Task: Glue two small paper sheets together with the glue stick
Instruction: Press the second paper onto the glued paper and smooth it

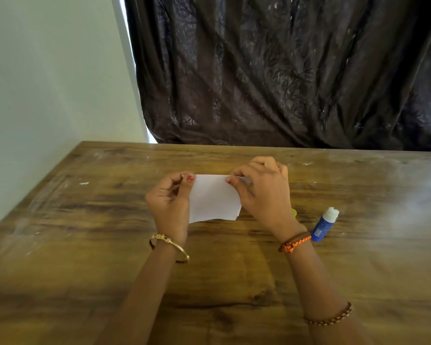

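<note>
Fingers (190,179) of left hand (171,202) and right hand (261,192): each pair pinches a top corner of the white paper (214,199), held just above the wooden surface (85,245). Glue stick (324,224): blue, uncapped, lying on surface right of right wrist. Yellow item (294,212): mostly hidden behind right hand.

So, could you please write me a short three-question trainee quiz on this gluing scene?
1. True or false: both hands pinch the white paper at its top corners.
2. The glue stick lies: A) left of the left hand; B) right of the right hand; C) on the paper.
3. Fill in: the glue stick is ____, its white tip bare.

Key: 1 true; 2 B; 3 uncapped.
</note>
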